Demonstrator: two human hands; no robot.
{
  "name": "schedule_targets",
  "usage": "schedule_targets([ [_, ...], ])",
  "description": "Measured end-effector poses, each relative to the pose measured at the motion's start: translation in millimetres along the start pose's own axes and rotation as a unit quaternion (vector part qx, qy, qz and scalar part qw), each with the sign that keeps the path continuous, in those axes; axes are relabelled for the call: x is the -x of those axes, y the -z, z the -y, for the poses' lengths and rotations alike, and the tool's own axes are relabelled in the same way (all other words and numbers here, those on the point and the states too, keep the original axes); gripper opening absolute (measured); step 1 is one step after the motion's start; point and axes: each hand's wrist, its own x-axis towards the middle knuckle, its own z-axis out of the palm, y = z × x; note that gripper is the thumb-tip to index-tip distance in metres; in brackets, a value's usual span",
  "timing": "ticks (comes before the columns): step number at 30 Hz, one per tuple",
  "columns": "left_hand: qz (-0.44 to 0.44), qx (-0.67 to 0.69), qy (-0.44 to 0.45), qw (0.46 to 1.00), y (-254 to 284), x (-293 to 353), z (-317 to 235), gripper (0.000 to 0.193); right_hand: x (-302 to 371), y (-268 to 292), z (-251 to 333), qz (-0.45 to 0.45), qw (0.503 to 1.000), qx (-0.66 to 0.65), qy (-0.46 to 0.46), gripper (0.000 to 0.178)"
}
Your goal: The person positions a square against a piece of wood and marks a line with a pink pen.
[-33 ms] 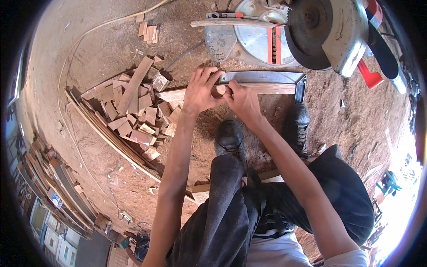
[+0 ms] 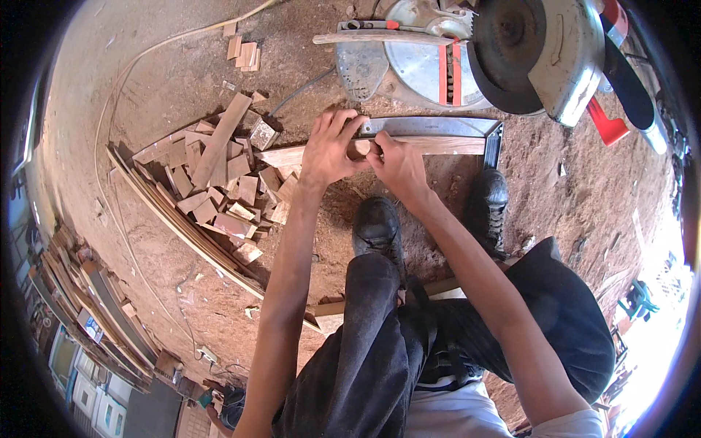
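Note:
A long wooden strip (image 2: 445, 146) lies crosswise in front of me. Along its far edge runs the metal blade of a try square (image 2: 431, 126), whose dark stock sits across the strip's right end. My left hand (image 2: 332, 146) is closed over the strip, its fingertips at the blade's left end. Close beside it, my right hand (image 2: 398, 164) is bent into a pinch at the strip's near side. What lies between those fingertips is too small to make out. A pale patch of wood shows between the two hands.
A miter saw (image 2: 540, 51) stands at the far right, with a wooden piece (image 2: 387, 36) across its base. Offcuts (image 2: 234, 168) are heaped at the left beside long thin strips (image 2: 182, 223). A cable (image 2: 120, 80) crosses the dirt floor. My shoes (image 2: 376, 226) are just below my hands.

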Motion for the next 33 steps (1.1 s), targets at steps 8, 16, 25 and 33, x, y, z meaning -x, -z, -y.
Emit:
schedule_targets([
  [8,0.002,0.005,0.001,1.0,0,1,0,0.082,1,-1,1,0.001,1.0,-0.008,0.002,0.015],
  [16,-0.003,0.015,-0.007,1.0,3,0,-3,0.073,2,0,3,-0.01,1.0,-0.021,-0.004,0.012],
  [25,-0.014,0.072,-0.051,0.996,1,3,2,0.051,-4,-2,4,0.0,1.0,-0.019,-0.002,0.017],
  [33,-0.01,0.107,-0.042,0.993,1,2,1,0.049,6,-10,2,-0.035,0.998,-0.045,0.008,0.02],
])
